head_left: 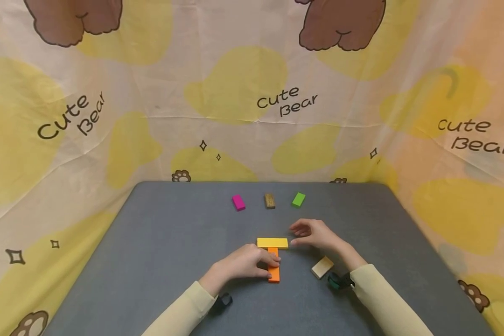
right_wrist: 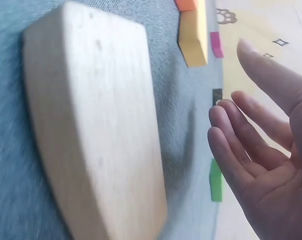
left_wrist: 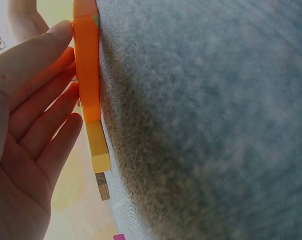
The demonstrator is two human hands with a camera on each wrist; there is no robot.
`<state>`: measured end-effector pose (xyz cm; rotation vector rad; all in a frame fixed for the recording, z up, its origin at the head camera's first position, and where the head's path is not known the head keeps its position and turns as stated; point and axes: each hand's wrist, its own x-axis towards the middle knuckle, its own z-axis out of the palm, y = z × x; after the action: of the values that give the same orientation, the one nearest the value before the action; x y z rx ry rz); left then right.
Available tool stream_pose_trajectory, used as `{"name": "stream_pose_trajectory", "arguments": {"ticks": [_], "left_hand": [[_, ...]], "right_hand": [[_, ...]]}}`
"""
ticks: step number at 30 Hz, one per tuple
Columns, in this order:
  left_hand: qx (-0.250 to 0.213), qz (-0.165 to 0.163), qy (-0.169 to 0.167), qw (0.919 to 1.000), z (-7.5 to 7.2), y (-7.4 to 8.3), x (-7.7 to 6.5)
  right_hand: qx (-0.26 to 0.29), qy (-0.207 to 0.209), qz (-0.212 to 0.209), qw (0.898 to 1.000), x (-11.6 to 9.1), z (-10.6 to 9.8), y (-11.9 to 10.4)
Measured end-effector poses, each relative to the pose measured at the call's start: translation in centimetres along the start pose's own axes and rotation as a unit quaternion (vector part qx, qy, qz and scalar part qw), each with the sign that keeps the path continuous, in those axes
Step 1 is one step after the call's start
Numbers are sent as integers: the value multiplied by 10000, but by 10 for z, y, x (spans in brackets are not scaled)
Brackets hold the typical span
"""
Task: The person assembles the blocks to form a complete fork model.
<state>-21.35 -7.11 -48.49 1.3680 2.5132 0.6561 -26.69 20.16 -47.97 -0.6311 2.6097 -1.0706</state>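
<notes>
My left hand (head_left: 245, 262) rests its thumb and fingertips on an orange block (head_left: 274, 277), which lies lengthwise on the table. Across the far end of that block lies a yellow block (head_left: 272, 243), so together they form a T. In the left wrist view, fairly straight fingers (left_wrist: 60, 95) meet the upper side of the orange block (left_wrist: 87, 70). Just right of the yellow block, my right hand (head_left: 317, 234) hovers with loosely bent fingers and nothing between them. A pale wooden block (head_left: 322, 268) lies below that hand, looming large in the right wrist view.
Towards the back of the grey table (head_left: 185, 224) lie a magenta block (head_left: 238, 202), a brown wood-grain block (head_left: 269, 201) and a green block (head_left: 298, 199). A printed cloth (head_left: 235, 84) hangs behind the table and along its sides.
</notes>
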Motion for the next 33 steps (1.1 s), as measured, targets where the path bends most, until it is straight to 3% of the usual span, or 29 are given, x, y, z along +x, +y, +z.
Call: {"name": "stream_pose_trajectory", "arguments": {"ticks": [15,22,33], "left_hand": [[44,-16,22,10000,2,-1,-1],[127,13,45,9999,2,-2,-1],[132,32,68,9999,1,0,0]], "right_hand": [[-189,698,-74,9974,-41,-17,6],[-178,782,-295,9963,-59,-19,12],[-279,891,-228,9954,-82,-19,19]]}}
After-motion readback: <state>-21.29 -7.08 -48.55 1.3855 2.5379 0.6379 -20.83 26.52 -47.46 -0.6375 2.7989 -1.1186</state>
